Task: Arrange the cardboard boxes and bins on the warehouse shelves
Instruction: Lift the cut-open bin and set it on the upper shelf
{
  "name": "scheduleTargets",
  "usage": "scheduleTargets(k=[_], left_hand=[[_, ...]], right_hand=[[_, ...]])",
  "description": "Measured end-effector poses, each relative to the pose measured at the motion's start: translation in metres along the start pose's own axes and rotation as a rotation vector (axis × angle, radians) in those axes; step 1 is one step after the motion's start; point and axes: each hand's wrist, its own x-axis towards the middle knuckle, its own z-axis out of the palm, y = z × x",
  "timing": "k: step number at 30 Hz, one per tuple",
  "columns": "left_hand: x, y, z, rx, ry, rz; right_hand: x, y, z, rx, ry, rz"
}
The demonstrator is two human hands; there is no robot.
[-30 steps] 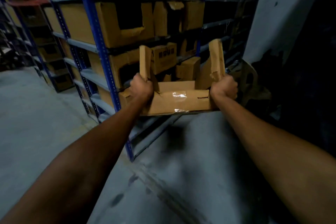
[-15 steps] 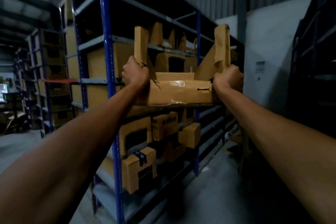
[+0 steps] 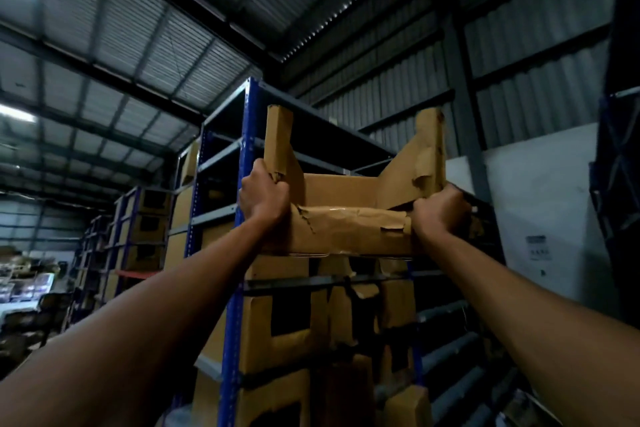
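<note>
A torn open cardboard bin (image 3: 349,232) with two tall corner flaps and a taped front wall is held up high at arm's length. My left hand (image 3: 265,196) grips its left front corner. My right hand (image 3: 440,213) grips its right front corner. The bin hangs in front of the upper levels of a blue-framed shelf rack (image 3: 242,253). Its far side is level with an upper grey shelf; whether it touches the shelf is hidden.
Below the bin, worn cardboard bins (image 3: 287,329) with cut-out fronts fill the lower shelves. More racks with boxes (image 3: 145,229) run along the aisle at the left. A white wall panel (image 3: 540,204) and a dark rack (image 3: 620,184) stand at the right.
Both hands have lifted the bin from knee-height shelves up to the top levels of the rack. My view has tilted upward from the floor to the roof.
</note>
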Motion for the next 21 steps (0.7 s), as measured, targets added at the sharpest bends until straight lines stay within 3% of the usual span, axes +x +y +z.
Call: scheduleTargets(k=[10,21], left_hand=[[0.058,-0.009,0.068,0.062,0.122,0.067],[0.074,-0.037,0.15,0.144,0.195,0.071]], right_hand=[[0.073,0.021,0.099,0.171,-0.023,-0.046],[0.123,0.083,0.185,0.18,-0.115,-0.054]])
